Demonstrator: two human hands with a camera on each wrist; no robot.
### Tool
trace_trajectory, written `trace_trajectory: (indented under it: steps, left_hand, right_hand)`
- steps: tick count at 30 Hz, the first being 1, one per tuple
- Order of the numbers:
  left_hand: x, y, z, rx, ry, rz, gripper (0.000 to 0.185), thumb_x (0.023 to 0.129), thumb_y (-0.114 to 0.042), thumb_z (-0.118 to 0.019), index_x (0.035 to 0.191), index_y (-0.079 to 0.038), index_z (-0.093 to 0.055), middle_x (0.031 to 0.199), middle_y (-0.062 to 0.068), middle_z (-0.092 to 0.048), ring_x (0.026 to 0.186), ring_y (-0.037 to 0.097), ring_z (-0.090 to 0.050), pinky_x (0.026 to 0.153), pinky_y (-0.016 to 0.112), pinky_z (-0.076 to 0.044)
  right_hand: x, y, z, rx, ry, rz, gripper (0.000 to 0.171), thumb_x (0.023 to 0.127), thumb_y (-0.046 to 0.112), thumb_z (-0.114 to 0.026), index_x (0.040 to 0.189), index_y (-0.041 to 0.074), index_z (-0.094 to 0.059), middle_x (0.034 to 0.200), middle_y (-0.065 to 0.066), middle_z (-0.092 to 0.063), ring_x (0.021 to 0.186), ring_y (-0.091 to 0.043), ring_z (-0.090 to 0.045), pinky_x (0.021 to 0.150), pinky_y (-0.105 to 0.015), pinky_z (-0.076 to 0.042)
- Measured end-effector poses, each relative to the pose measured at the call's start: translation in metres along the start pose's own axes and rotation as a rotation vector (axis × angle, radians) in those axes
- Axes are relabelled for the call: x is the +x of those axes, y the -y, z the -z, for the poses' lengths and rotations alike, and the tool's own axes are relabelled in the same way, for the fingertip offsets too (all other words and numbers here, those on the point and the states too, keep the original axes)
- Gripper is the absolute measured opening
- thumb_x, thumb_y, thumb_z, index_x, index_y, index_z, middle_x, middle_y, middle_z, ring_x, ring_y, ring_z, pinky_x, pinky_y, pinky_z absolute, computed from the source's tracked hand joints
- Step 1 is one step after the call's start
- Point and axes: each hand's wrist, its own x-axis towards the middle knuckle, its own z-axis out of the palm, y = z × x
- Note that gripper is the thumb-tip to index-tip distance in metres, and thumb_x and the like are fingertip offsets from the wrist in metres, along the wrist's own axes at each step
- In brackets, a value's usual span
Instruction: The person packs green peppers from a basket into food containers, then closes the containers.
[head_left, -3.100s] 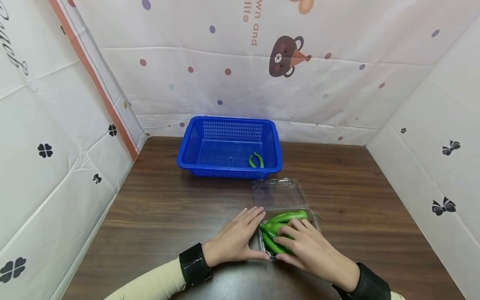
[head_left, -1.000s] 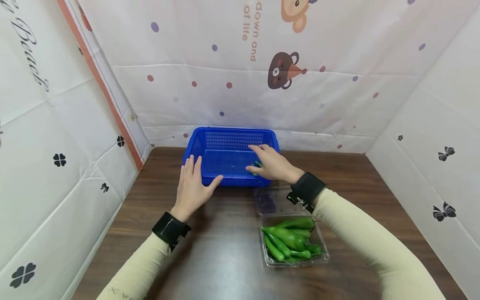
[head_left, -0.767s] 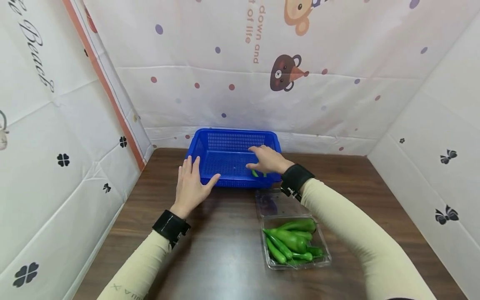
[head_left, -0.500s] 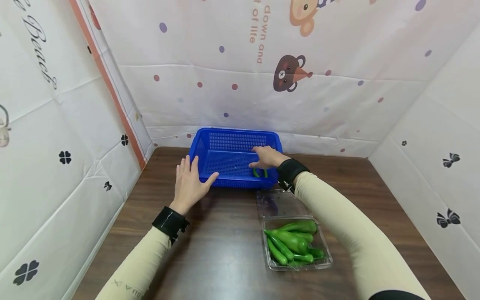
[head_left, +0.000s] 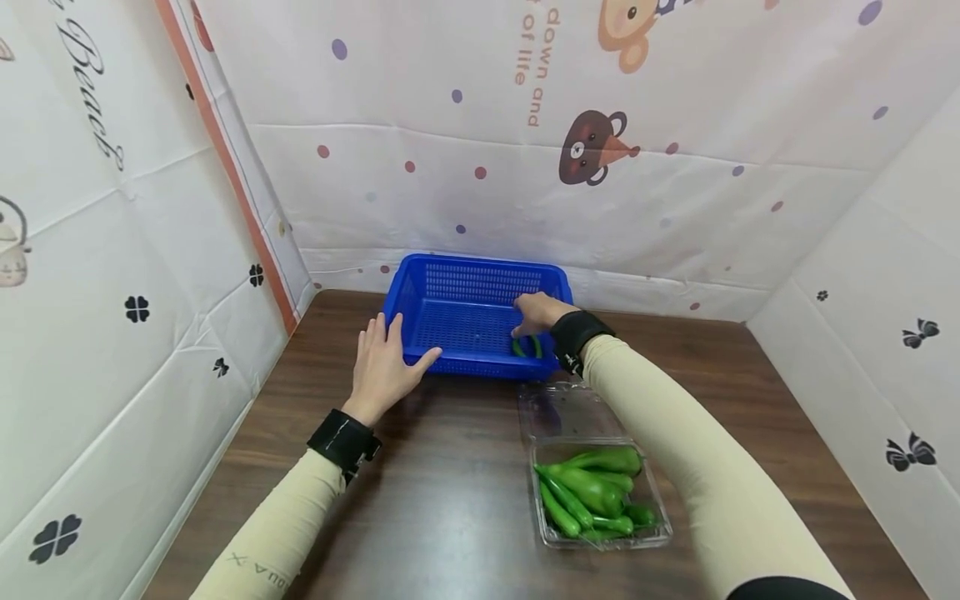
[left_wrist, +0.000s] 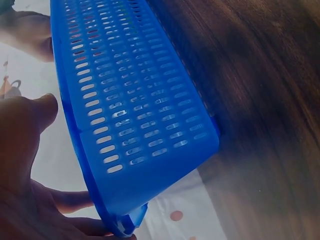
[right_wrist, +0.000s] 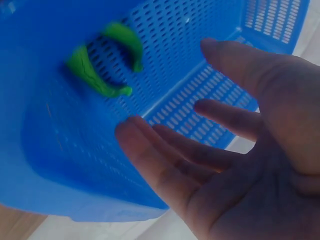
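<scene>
1. On the left, a white sheet wall (head_left: pixel 112 250) printed with black clovers and an orange stripe closes in the scene; similar sheets with coloured dots and a bear cartoon stand at the far side, and one with black bows at the right.
2. The surface is a dark brown wooden table (head_left: pixel 450 500) with a visible grain.
3. The left hand (head_left: pixel 384 365) lies at the near left corner of the blue basket (head_left: pixel 420 287). Its fingers are straight and spread; the thumb touches the basket's near wall, and it grips nothing. The left wrist view shows the thumb (left_wrist: pixel 30 115) against the basket's rim.
4. The blue basket is a rectangular plastic one with slotted walls and a perforated floor, standing at the far middle of the table, close to the far sheet.
5. Two small curved green peppers (head_left: pixel 527 347) lie inside the basket at its near right corner, side by side.
6. The right hand (head_left: pixel 536 310) reaches into the basket just above these peppers. In the right wrist view its fingers (right_wrist: pixel 200 155) are loosely extended and apart, holding nothing.
7. Near right of the basket, a clear plastic clamshell box (head_left: pixel 652 533) lies open, its lid (head_left: pixel 558 404) flat toward the basket. It holds a pile of glossy green peppers (head_left: pixel 592 492).
</scene>
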Motion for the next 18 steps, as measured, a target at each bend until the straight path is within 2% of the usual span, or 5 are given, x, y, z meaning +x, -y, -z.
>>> trace_trajectory:
  steps: [4,8,11,15,18]
  left_hand:
    - [0.001,0.003,-0.001,-0.004,-0.001,0.009,0.097,0.093,-0.062,-0.065,0.156,0.005,-0.034,0.161,0.036,-0.025,0.151,0.051,-0.021,0.124,0.062,-0.011]
    - [0.002,0.005,-0.001,-0.004,-0.01,0.012,0.097,0.093,-0.062,-0.066,0.156,0.004,-0.035,0.161,0.035,-0.026,0.151,0.049,-0.021,0.124,0.062,-0.011]
    - [0.002,0.005,-0.002,-0.007,-0.014,0.008,0.097,0.092,-0.063,-0.066,0.155,0.005,-0.036,0.161,0.034,-0.027,0.151,0.049,-0.022,0.123,0.063,-0.013]
    - [0.002,0.005,-0.004,-0.001,-0.004,0.004,0.097,0.092,-0.064,-0.066,0.154,0.005,-0.037,0.161,0.034,-0.027,0.152,0.049,-0.022,0.123,0.063,-0.013]
    - [0.002,0.005,-0.005,0.008,-0.003,0.003,0.096,0.092,-0.064,-0.066,0.154,0.005,-0.038,0.161,0.034,-0.028,0.151,0.049,-0.022,0.123,0.063,-0.014]
  right_hand:
    - [0.005,0.001,0.004,-0.007,0.025,-0.003,0.056,0.1,0.021,-0.07,0.146,-0.004,-0.052,0.148,-0.025,-0.053,0.124,-0.037,-0.061,0.099,-0.044,-0.054]
    - [0.014,-0.001,0.007,0.026,0.055,-0.04,0.047,0.098,0.016,-0.071,0.138,-0.004,-0.058,0.139,-0.024,-0.059,0.088,-0.031,-0.074,0.073,-0.037,-0.062]
    - [0.023,-0.006,0.006,0.001,0.073,-0.089,0.03,0.097,0.013,-0.07,0.122,-0.003,-0.065,0.122,-0.019,-0.066,0.068,-0.022,-0.068,0.057,-0.031,-0.057]
    - [0.037,-0.013,0.002,-0.067,0.137,-0.168,0.005,0.097,0.008,-0.063,0.099,0.003,-0.062,0.095,-0.013,-0.063,0.06,-0.016,-0.054,0.05,-0.027,-0.045]
    - [0.045,-0.016,-0.002,-0.092,0.186,-0.187,0.007,0.095,0.003,-0.059,0.09,0.007,-0.056,0.085,-0.009,-0.056,0.058,-0.016,-0.044,0.048,-0.027,-0.036]
